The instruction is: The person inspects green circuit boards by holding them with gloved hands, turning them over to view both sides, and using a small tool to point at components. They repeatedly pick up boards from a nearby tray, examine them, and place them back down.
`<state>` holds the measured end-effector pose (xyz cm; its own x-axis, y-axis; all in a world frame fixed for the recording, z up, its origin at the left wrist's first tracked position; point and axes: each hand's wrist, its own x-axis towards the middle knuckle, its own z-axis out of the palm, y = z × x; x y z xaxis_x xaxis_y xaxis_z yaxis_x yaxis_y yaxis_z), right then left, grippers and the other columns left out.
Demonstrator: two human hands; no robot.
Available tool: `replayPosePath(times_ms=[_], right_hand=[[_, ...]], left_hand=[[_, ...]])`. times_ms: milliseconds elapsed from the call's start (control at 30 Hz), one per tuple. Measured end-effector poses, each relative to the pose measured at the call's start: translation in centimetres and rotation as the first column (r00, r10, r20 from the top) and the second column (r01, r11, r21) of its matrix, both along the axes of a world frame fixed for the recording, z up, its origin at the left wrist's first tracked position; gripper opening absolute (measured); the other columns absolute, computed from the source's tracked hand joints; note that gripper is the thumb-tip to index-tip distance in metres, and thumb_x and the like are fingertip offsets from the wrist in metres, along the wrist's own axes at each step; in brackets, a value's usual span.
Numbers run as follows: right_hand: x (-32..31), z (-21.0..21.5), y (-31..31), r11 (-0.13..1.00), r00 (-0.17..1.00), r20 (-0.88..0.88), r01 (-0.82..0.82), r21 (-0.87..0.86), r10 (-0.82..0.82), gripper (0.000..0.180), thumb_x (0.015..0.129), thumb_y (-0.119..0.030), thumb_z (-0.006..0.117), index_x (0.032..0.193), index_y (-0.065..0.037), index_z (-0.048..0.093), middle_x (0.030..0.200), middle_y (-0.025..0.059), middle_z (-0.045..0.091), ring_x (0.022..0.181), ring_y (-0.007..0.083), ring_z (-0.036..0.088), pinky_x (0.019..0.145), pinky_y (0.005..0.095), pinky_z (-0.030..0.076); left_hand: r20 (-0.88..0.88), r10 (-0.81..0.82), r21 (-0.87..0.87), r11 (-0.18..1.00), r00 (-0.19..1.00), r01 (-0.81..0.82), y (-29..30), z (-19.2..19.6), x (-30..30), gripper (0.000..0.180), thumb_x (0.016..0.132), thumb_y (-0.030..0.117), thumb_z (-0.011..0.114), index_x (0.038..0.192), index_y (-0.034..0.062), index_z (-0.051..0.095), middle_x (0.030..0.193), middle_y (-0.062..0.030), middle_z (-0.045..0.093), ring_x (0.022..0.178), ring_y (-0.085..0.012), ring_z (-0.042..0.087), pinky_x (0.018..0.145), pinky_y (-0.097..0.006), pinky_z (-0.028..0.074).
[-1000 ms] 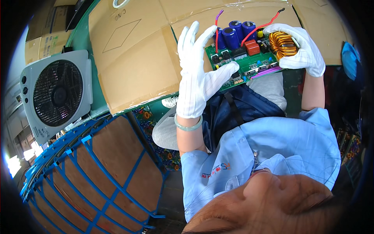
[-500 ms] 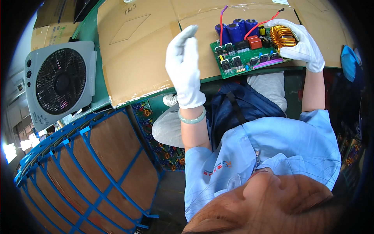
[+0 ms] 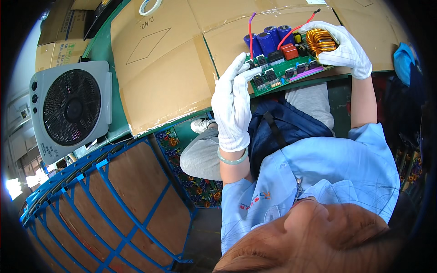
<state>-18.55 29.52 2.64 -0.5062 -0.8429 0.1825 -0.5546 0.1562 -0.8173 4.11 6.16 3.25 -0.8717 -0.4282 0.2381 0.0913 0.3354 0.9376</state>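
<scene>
A green circuit board (image 3: 282, 81) is tilted at the near edge of the cardboard-covered table. It carries blue-violet capacitors (image 3: 266, 42), a red block component (image 3: 289, 51), black parts and a copper-wound coil (image 3: 320, 42). Two loose wires stick up from it, and a purple strip runs along its near edge. My gloved right hand (image 3: 348, 52) is closed around the right end, fingers and thumb about the coil. At the left end is my gloved left hand (image 3: 232, 104), fingers stretched out and apart, fingertips over the board's left edge; whether they press on it is hard to tell.
Flattened cardboard (image 3: 164, 59) covers the green table. A roll of tape (image 3: 150, 7) lies at the far edge. A grey box fan (image 3: 73, 109) stands at left, near stacked cartons (image 3: 57, 50). Below it is a blue-framed wooden-panel rack (image 3: 132, 191). A blue cloth item (image 3: 403, 63) hangs at right.
My left hand has moved right and nearer to me, from a raised spot beside the board to its left edge. My right hand keeps hold of the board. The view has shifted slightly.
</scene>
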Motion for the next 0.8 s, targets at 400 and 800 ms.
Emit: replayPosePath(times_ms=[400,800], right_hand=[[0.4,0.7,-0.2,1.000,1.000,0.022,-0.001,0.003,0.001,0.056,0.076,-0.031,0.085,0.121,-0.005,0.065,0.113,0.0109,0.069,0.102,0.0211,0.066,0.098,0.0331,0.050],[0.7,1.0,-0.7,0.996,1.000,0.009,0.023,0.082,-0.024,0.061,0.070,-0.032,0.085,0.120,-0.005,0.064,0.113,0.0119,0.069,0.103,0.0225,0.066,0.098,0.0341,0.049]], left_hand=[[-0.048,0.001,0.107,0.994,0.999,0.004,0.4,0.0,0.0,0.044,0.105,0.024,0.045,0.132,-0.0109,0.050,0.124,-0.0223,0.062,0.116,-0.0290,0.062,0.103,-0.041,0.044],[-0.008,-0.011,-0.674,0.739,1.000,0.003,2.4,2.2,-6.5,0.087,0.064,0.039,0.090,0.132,-0.0011,0.053,0.129,-0.0235,0.056,0.124,-0.0394,0.050,0.105,-0.046,0.040]])
